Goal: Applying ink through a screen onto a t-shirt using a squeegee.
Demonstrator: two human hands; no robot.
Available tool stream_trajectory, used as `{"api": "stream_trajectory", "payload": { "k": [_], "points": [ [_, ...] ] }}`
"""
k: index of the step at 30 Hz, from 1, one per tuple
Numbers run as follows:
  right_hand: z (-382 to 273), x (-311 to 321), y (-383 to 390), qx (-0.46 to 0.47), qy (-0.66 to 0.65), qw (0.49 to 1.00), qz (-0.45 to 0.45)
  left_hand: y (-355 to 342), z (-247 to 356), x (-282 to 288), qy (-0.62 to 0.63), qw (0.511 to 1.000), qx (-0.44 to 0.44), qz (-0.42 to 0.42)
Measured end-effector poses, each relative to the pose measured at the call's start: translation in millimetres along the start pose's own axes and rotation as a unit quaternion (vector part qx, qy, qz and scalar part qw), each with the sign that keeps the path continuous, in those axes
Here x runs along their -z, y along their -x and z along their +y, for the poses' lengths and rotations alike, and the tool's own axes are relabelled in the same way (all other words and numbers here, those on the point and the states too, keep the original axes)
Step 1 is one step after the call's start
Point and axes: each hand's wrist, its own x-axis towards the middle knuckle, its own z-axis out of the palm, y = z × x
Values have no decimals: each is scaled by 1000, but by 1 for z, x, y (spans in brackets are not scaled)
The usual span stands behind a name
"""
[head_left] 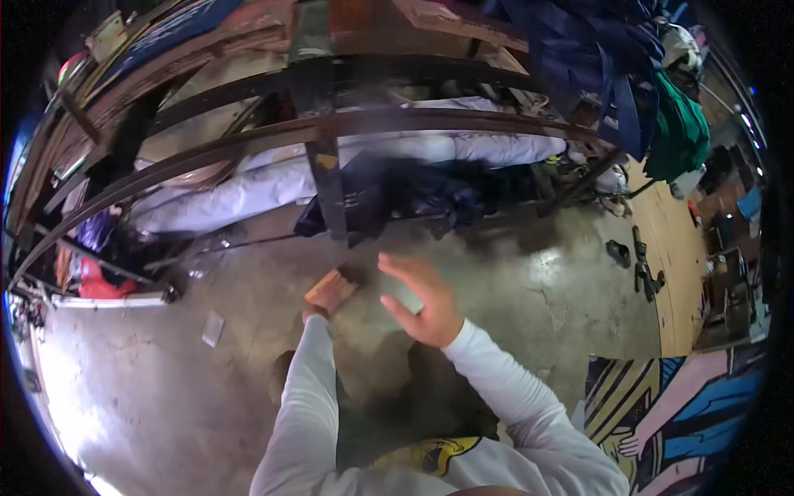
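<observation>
My left hand (317, 309) is out over the concrete floor, its fingers smeared and partly hidden. It seems closed around a small orange-brown thing (323, 286) with a dark patch by its far end; the kind cannot be made out. To the right, my right hand (426, 306) is raised with thumb and fingers apart, and nothing is between them. The two hands do not touch. Both my arms are in long white sleeves. Beyond my hands, dark cloth (430, 194) hangs low at a dark wooden frame (327, 186).
Long white wrapped rolls (240, 198) lie within the frame. Navy cloth (604, 66) and green cloth (680, 128) hang at the upper right. Dark footwear (641, 264) sits on the right. A painted panel (678, 413) stands lower right. A red item (103, 281) lies far left.
</observation>
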Motion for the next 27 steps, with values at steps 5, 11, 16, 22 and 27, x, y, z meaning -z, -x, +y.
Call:
{"api": "stream_trajectory", "payload": {
  "k": [5, 11, 16, 22, 27],
  "points": [
    [23, -25, 57, -94, 10, 996, 7, -14, 10, -52, 52, 998, 35, -5],
    [11, -38, 85, -135, 1, 991, 18, -32, 3, -91, 90, 994, 58, -5],
    [5, -36, 100, -136, -3, 990, 22, -42, 10, -101, 73, 991, 92, 66],
    [4, -27, 128, -192, -11, 980, 56, -21, 11, -79, 22, 996, -39, 71],
    [3, 2, 144, -244, -69, 962, 102, 5, 41, -27, -248, 888, -245, 299]
  ]
}}
